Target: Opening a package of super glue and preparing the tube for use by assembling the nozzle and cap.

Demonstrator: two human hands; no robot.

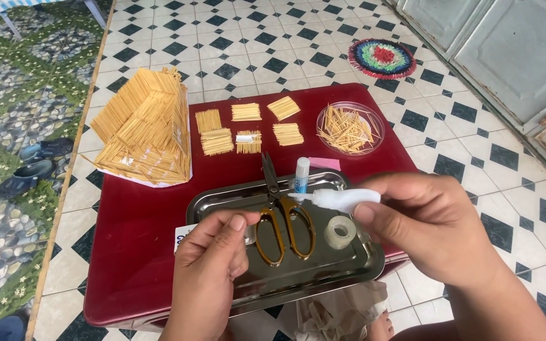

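Red surface: a low red table (140,252) is seen standing on a black-and-white tiled floor (235,38).
Tray: a steel tray (222,199) is placed at the near edge of the table; scissors, a tape roll and a glue stick are carried in it.
Right hand: the right hand (431,227) is closed on a small white glue tube (342,200), pinched between thumb and fingers, with the nozzle pointed left, over the tray.
Left hand: the left hand (213,259) is held over the tray's left part, its fingers drawn together at the tips; whether anything is pinched between them cannot be told.
Hand spacing: the two hands are kept apart, with the scissors seen between them.
Scissors: gold-handled scissors (282,218) are laid in the tray, blades pointed away from the person.
Tape: a clear tape roll (340,232) is lying flat just right of the scissor handles, below the tube.
Glue stick: a white and blue glue stick (301,175) is rested at the tray's far rim.
Stick model: a roof-shaped toothpick structure (143,129) is set at the far left of the table.
Panels: six small toothpick panels (248,129) are laid out in two rows behind the tray.
Dish: a clear round dish (350,128) of loose toothpicks is placed at the far right.
Floor items: a round multicoloured mat (382,58) and dark sandals (33,167) are noted on the floor.
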